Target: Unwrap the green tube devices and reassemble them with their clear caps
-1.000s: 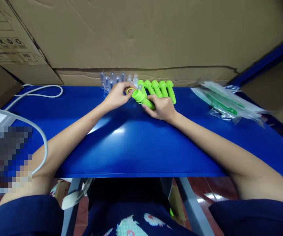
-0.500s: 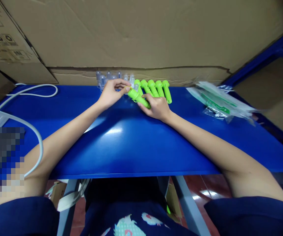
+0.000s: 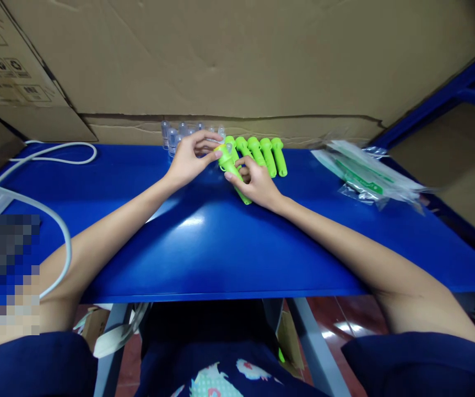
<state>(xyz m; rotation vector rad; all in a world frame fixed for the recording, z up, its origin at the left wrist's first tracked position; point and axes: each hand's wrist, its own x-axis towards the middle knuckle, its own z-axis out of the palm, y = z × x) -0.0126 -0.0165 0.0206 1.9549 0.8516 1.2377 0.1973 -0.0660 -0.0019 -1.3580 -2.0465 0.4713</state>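
Observation:
My right hand (image 3: 257, 179) is closed around the handle of a lime-green flashlight-shaped piece (image 3: 227, 162), held at a tilt above the table. My left hand (image 3: 194, 154) closes its thumb and fingertips on the wider head of the same piece, where a small yellow part (image 3: 220, 148) shows at the rim. What lies under the left fingertips is partly hidden. Just behind and to the right, several matching green pieces (image 3: 255, 146) lie in a row. Several clear plastic caps (image 3: 172, 138) stand behind my left hand, partly covered by it.
A blue table (image 3: 229, 242) carries everything, with a cardboard wall (image 3: 229, 60) along its back. Plastic bags with green print (image 3: 365, 173) lie at the right. A white cable (image 3: 55, 207) loops at the left, next to a pixelated area. Blue frame bars (image 3: 440, 107) rise at the right.
The green piece has swung steeper, its lower end now nearer me and its head turned upward. My left fingertips have moved slightly right, onto its head.

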